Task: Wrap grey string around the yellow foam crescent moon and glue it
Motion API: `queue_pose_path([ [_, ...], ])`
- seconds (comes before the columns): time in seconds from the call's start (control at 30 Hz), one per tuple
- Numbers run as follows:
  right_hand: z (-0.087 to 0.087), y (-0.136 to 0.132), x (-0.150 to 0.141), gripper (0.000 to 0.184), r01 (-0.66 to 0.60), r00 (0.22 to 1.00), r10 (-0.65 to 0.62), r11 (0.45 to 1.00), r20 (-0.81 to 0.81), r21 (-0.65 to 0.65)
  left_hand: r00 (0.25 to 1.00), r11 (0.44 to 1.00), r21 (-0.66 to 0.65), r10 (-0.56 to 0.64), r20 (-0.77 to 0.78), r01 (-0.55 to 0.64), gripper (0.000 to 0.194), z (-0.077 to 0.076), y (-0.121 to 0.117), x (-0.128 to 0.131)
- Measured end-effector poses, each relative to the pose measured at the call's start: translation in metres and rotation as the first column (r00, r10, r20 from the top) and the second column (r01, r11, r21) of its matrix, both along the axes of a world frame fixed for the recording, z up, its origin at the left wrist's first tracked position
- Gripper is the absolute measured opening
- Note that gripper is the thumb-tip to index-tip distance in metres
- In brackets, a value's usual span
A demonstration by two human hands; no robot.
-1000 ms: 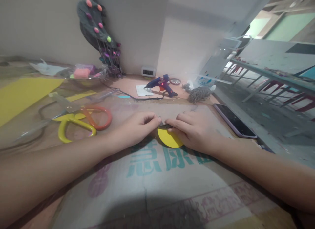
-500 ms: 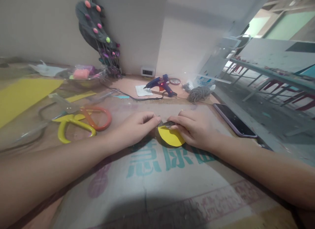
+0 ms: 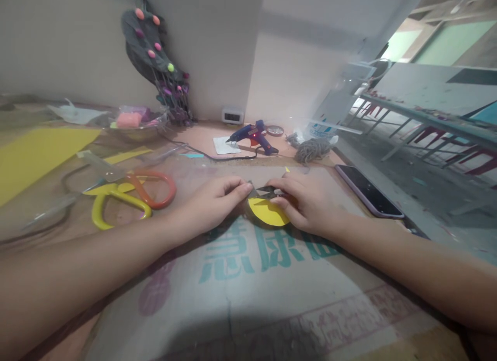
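Note:
My right hand (image 3: 306, 201) is closed around small dark snips (image 3: 266, 192), their blades spread apart and pointing left. Just under the blades is a rounded yellow paper piece (image 3: 269, 212), its right side by my right fingertips; whether it is held or only lies there I cannot tell. On the left, thumb and forefinger of my left hand (image 3: 225, 195) are pinched together close to the blade tips. A tiny greyish bit shows at that pinch, too small to name.
Large scissors (image 3: 155, 189) with orange and yellow handles lie left, beside yellow sheets (image 3: 42, 156). A blue glue gun (image 3: 252, 135) rests behind on a white pad (image 3: 226, 145). Grey yarn (image 3: 312, 150) and a phone (image 3: 368, 191) are right. Printed cardboard (image 3: 248, 299) covers the table.
The blades of the snips look wider apart now, where before they were closer together. Both hands stay in nearly the same place; the view has shifted slightly.

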State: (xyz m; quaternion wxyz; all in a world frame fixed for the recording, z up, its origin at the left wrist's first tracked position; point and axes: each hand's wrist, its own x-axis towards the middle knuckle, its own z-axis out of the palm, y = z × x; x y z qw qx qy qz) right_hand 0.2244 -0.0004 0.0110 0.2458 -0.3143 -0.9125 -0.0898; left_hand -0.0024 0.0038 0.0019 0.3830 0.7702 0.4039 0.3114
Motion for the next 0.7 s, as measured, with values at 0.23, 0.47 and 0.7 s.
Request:
queue_pose_path([
  [0.23,-0.0019,0.0038,0.0005,0.028,0.032,0.999,-0.032,0.999,-0.014,-0.012,1.000,1.000,-0.014,0.004,0.010,-0.004,0.035,-0.0011,0.0000,-0.0001],
  [0.47,-0.0020,0.0002,-0.0008,0.025,0.013,0.999,-0.014,0.999,-0.040,-0.029,1.000,1.000,0.025,0.003,-0.018,-0.002,0.036,-0.0012,0.0005,0.0008],
  [0.7,-0.0074,0.0006,-0.0025,0.028,0.050,0.999,-0.052,0.997,-0.017,-0.060,0.991,0.998,-0.037,0.064,0.118,-0.060,0.022,-0.0007,-0.0019,0.0018],
])
